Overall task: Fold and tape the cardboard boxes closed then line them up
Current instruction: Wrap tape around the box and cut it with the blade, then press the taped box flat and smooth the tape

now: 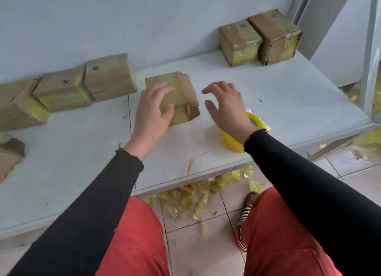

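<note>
A small cardboard box [183, 94] with yellowish tape on it stands in the middle of the white table [82, 152]. My left hand [153, 108] touches its left front side, fingers spread over the top and thumb on the front face. My right hand [226, 108] hovers open just right of the box, apart from it. A yellow tape roll [232, 144] stands on the table under my right wrist, partly hidden by it. Two taped boxes [259, 38] stand side by side at the back right.
Several more boxes [68, 90] lie in a loose row against the wall at the left, and another [10, 156] sits at the left edge. Yellow tape scraps [189, 197] litter the tiled floor below the table's front edge. A metal frame post [371, 59] rises at the right.
</note>
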A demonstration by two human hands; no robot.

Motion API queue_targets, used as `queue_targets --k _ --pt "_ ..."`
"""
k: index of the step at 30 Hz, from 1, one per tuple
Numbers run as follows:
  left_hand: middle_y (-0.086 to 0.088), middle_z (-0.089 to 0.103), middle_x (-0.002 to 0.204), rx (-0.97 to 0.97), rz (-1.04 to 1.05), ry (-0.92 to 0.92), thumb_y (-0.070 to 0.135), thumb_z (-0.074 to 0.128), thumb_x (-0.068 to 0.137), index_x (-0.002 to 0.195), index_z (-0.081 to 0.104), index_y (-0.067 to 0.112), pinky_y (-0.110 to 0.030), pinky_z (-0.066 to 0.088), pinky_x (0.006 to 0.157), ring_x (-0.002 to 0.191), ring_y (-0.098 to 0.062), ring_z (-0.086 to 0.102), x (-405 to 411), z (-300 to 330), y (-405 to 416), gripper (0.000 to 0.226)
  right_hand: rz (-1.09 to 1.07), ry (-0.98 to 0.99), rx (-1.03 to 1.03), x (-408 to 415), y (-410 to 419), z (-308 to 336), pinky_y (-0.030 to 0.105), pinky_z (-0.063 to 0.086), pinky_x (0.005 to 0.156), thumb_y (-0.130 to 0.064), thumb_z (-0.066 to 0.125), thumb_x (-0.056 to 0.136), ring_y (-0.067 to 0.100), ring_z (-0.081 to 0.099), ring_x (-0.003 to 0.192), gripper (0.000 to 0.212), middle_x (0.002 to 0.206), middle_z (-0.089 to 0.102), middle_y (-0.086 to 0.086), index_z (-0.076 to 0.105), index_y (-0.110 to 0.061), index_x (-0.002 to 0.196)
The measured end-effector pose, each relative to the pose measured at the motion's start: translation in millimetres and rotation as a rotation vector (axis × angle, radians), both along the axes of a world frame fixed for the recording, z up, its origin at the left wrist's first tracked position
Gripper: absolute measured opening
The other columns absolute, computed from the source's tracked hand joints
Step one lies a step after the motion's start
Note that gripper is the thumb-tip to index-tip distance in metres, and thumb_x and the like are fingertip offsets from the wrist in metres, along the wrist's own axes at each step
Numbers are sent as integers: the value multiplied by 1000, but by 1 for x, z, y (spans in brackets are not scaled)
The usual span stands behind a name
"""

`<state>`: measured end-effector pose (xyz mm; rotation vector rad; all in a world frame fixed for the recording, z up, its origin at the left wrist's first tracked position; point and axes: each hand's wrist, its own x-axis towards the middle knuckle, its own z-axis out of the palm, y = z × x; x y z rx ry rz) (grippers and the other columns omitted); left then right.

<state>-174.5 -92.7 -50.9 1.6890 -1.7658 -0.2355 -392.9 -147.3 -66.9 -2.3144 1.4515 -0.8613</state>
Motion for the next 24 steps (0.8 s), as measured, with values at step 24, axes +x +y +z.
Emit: queue_targets --k 24 --pt "-14 24 169 245 -75 -507 39 78 82 160 31 18 -42 19 124 157 -33 19 18 -19 -26 93 287 264 -114 55 -21 -28 35 44 98 -9 75 80 21 45 131 49 142 56 -2 57 -16 125"
